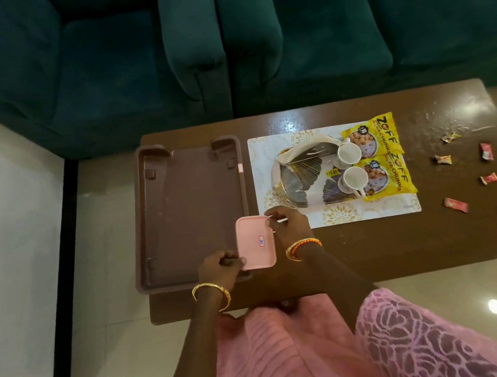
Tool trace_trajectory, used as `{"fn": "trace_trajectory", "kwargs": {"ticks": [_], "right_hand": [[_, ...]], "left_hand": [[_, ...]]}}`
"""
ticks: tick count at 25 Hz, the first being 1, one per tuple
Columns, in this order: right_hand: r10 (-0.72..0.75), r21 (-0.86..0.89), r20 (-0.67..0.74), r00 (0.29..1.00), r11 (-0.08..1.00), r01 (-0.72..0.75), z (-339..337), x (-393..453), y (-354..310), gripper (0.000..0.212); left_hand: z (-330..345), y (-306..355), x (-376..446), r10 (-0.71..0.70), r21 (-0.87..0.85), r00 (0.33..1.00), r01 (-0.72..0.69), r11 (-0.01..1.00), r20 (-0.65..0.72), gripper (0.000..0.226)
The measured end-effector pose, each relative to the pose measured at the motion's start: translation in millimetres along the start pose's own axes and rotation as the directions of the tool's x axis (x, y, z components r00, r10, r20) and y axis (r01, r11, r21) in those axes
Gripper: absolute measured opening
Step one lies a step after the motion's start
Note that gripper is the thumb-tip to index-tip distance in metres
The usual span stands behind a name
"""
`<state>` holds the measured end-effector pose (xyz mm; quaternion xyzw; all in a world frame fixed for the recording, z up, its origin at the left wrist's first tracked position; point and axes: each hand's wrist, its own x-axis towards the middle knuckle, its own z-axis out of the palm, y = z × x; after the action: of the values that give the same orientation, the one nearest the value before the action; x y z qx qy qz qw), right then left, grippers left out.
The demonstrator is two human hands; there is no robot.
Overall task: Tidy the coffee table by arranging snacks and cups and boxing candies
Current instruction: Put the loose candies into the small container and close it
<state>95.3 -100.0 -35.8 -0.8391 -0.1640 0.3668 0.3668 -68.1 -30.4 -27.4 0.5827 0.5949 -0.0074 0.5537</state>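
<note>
A small pink box (255, 241) with a sticker on it is held over the near right corner of the brown tray (187, 216). My left hand (219, 264) pinches its near left corner and my right hand (288, 222) grips its far right corner. On a white placemat (371, 211) sits a patterned plate (300, 181) with two white cups (349, 152) (355, 179) and two yellow snack packets (375, 135) (394, 180). Several wrapped candies (455, 205) lie scattered on the right part of the coffee table (377, 250).
Dark green sofas (251, 34) stand right behind the table. Glossy tiled floor (100, 209) runs to the left and near side. My pink clothing (327, 353) fills the bottom of the view, close to the table's near edge.
</note>
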Motion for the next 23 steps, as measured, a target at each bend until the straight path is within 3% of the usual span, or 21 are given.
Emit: {"fn": "trace_trajectory", "kwargs": {"ticks": [3, 5, 8, 10, 12, 16, 19, 23], "right_hand": [[0.058, 0.064, -0.046, 0.997, 0.996, -0.055, -34.1, -12.5, 17.3, 0.015], [0.115, 0.18, -0.03, 0.993, 0.978, -0.108, -53.8, -19.9, 26.8, 0.016], [0.185, 0.374, 0.04, 0.982, 0.908, -0.186, -80.3, -28.5, 38.7, 0.016], [0.188, 0.385, 0.068, 0.98, 0.901, -0.2, -99.7, -33.0, 46.5, 0.014], [0.183, 0.319, 0.06, 0.981, 0.928, -0.192, -124.1, -33.5, 56.9, 0.014], [0.05, 0.031, 0.048, 0.998, 0.998, -0.051, -186.8, -22.7, 78.4, 0.026], [-0.043, -0.113, 0.166, 0.985, 0.992, 0.062, -239.8, -7.7, 93.7, 0.027], [-0.046, -0.275, 0.323, 0.945, 0.951, 0.141, -303.3, 11.5, 126.3, 0.03]], "left_hand": [[18.0, 18.6, -9.2, -0.094, -0.214, 0.977, 0.135, 0.967, 0.192, 0.012], [35.6, 27.1, -10.4, -0.188, -0.232, 0.939, 0.26, 0.937, 0.289, 0.02], [67.4, 30.7, -13.9, -0.27, -0.267, 0.804, 0.46, 0.847, 0.53, 0.062], [90.9, 35.2, -16.4, -0.253, -0.314, 0.696, 0.577, 0.753, 0.672, 0.073], [119.1, 44.4, -18.0, -0.249, -0.333, 0.66, 0.624, 0.707, 0.709, 0.072], [189.1, 69.0, -31.5, -0.322, -0.209, 0.671, 0.585, 0.784, 0.668, 0.073], [251.3, 79.9, -44.9, -0.333, -0.193, 0.648, 0.602, 0.775, 0.685, 0.076], [323.9, 88.1, -58.8, -0.371, -0.162, 0.635, 0.621, 0.767, 0.678, 0.075]]}}
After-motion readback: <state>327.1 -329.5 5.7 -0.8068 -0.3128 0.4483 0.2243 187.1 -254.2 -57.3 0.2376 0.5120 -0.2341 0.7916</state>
